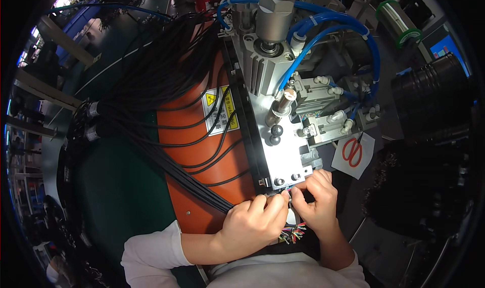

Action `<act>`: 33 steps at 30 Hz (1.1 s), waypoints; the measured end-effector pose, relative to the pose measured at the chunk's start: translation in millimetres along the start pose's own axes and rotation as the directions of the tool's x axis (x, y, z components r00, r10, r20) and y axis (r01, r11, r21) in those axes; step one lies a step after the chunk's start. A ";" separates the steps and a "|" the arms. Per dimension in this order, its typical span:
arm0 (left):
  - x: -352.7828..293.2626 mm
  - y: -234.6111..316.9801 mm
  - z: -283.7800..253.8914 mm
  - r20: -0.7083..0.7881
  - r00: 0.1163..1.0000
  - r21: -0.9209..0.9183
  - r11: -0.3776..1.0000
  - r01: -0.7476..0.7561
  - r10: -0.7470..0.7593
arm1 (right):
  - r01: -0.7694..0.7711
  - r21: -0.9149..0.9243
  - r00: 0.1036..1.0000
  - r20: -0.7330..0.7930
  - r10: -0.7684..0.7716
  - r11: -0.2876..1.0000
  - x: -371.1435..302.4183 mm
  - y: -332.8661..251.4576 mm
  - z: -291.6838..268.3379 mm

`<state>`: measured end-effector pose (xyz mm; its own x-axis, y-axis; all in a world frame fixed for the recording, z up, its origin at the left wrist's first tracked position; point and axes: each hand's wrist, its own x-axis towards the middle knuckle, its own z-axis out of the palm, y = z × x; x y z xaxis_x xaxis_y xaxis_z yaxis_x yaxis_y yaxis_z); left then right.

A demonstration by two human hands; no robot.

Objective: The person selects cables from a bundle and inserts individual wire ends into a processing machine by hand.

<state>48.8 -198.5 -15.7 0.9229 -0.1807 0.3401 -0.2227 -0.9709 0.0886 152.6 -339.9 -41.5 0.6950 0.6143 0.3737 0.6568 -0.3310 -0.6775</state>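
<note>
My left hand (255, 222) is closed with its fingertips pinched at the front lower edge of the metal press machine (283, 156). A bundle of black cables (202, 189) runs over the orange-brown machine cover to this hand and passes under it. Close by on the right, my right hand (317, 202) is closed too, thumb and forefinger pinching thin coloured wires just below the machine's bright plate. What exactly each set of fingertips holds is partly hidden. Stripped, multicoloured wire ends (293, 233) fan out below the hands, near my body.
More black cables (172, 60) spread across the cover (182, 116) at the left. Blue air hoses (374, 50) loop above the machine. Red-handled scissors (352, 152) lie on white paper at the right, beside dark cable stacks (429, 101). A wire spool (399, 22) stands farther back.
</note>
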 end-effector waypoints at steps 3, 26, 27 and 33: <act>3.7 -0.4 -0.8 -0.021 1.000 -0.042 0.999 0.012 -0.012 | -0.025 0.071 0.998 -0.062 0.029 0.997 1.1 1.2 4.2; 5.8 -6.0 -0.6 -0.104 0.994 -0.079 0.997 0.026 -0.035 | -0.337 0.438 0.930 0.015 0.368 0.834 -12.0 9.3 10.9; 3.6 -5.8 -2.1 -0.074 0.997 -0.065 0.998 0.025 -0.029 | -0.430 0.554 0.883 0.095 0.459 0.713 -17.9 13.9 15.4; -2.5 0.2 -8.4 0.042 0.996 -0.006 0.997 0.074 -0.074 | -0.608 0.745 0.720 0.369 0.588 0.276 -17.5 16.4 17.1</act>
<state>43.8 -197.0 -8.6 0.9493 -0.1151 0.2926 -0.1556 -0.9806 0.1191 146.2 -343.8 -70.0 0.7783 0.5119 -0.3636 -0.4592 0.0690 -0.8857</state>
